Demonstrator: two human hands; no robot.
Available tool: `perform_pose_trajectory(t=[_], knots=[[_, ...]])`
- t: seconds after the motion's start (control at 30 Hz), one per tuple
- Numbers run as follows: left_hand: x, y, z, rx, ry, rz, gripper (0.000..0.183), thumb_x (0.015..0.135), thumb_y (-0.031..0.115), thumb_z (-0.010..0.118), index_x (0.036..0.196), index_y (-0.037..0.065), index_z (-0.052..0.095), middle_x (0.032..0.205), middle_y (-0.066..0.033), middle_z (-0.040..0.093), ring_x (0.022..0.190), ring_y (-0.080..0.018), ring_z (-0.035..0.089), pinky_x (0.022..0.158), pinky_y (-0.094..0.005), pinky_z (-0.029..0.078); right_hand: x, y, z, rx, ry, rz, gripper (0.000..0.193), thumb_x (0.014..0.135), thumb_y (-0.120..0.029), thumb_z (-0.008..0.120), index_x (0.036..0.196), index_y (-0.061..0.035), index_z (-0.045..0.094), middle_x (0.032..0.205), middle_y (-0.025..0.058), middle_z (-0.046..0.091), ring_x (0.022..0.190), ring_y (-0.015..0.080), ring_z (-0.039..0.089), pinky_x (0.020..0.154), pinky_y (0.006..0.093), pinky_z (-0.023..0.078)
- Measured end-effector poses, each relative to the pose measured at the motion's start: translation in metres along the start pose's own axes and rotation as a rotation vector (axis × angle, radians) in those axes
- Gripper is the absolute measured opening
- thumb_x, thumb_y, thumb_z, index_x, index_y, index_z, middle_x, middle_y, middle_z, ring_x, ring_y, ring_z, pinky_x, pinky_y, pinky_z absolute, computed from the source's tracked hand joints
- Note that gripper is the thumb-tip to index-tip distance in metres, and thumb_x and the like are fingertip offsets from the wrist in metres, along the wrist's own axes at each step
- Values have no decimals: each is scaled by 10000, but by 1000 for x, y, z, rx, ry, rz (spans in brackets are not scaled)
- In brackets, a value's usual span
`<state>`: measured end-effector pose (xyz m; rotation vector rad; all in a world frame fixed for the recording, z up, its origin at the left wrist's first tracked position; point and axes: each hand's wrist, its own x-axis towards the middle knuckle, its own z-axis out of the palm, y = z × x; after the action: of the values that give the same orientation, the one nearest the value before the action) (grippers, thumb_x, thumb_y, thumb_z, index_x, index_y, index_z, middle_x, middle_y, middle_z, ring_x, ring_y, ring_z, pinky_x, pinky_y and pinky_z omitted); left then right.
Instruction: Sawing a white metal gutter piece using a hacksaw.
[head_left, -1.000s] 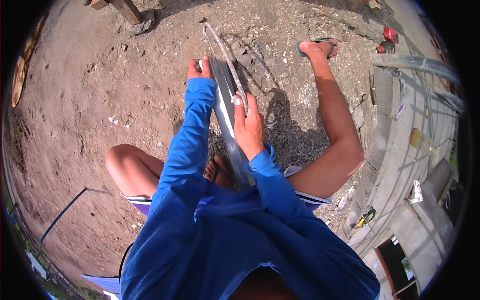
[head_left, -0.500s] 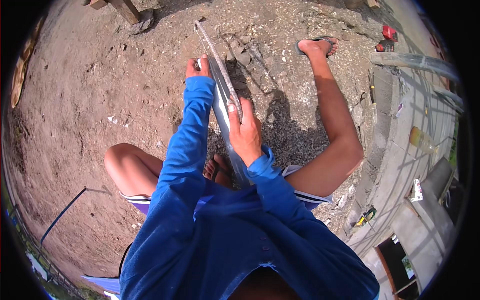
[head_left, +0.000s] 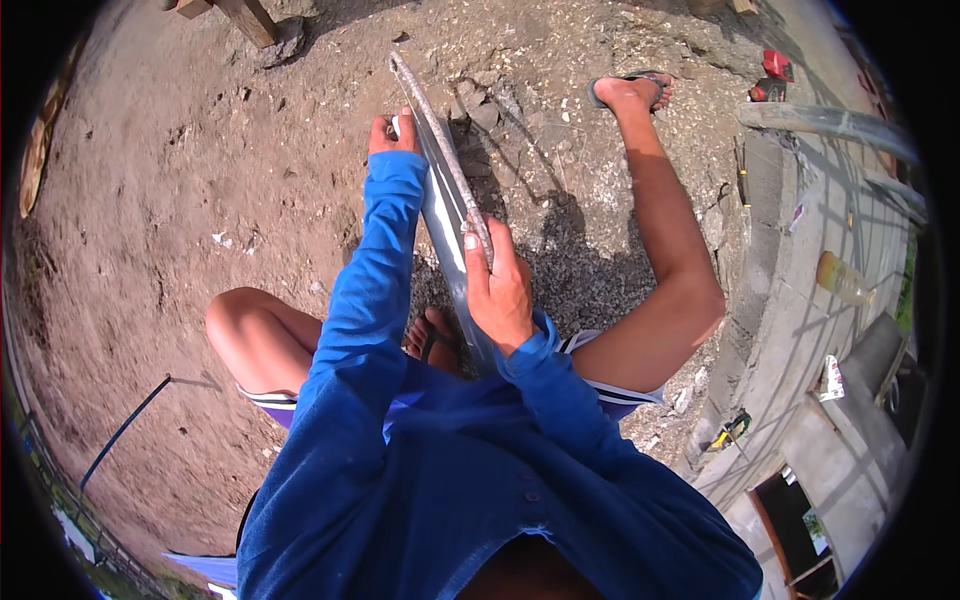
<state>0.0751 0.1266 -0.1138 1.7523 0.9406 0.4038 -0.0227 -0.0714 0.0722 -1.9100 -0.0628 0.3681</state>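
A long shiny metal channel (head_left: 441, 210) runs from my lap out between my legs. At its far end my left hand (head_left: 395, 132) is closed on it, with a small white piece showing by the thumb. In my right hand (head_left: 500, 290) is the near end of a hacksaw (head_left: 437, 135), its frame a bent, ridged metal rod. The saw points away from me and lies along the right side of the channel. Its thin blade is hard to make out, and whether it touches the metal I cannot tell.
A concrete ledge (head_left: 765, 210) follows the right side, with a grey pipe (head_left: 825, 125), a red power tool (head_left: 770, 88), a bottle (head_left: 843, 279) and a yellow-black tool (head_left: 732, 431) on or near it. Wooden legs (head_left: 248, 20) stand at the far left on gravelly dirt.
My right hand has drawn the hacksaw back toward my body, and its far tip sits a little nearer. My left hand stays on the channel almost unmoved.
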Motion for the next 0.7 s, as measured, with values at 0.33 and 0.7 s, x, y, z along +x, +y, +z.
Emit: perform_pose_trajectory(t=[0.33, 0.7], knots=[[0, -5, 3, -42, 75, 101, 395, 925, 390, 669, 930, 0, 608, 716, -133, 637, 629, -198, 565, 599, -369, 478, 18, 8, 10, -20, -24, -29, 292, 999, -208, 540, 1249, -63, 501, 881, 271, 658, 793, 495, 628, 637, 539, 476], [-6, 13, 0, 9, 90, 92, 391, 908, 379, 697, 901, 1, 599, 703, -99, 629, 626, -164, 555, 582, -344, 471, 9, 10, 9, -62, 30, -25, 291, 1004, -219, 537, 1249, -63, 527, 910, 268, 665, 800, 493, 637, 637, 521, 492]])
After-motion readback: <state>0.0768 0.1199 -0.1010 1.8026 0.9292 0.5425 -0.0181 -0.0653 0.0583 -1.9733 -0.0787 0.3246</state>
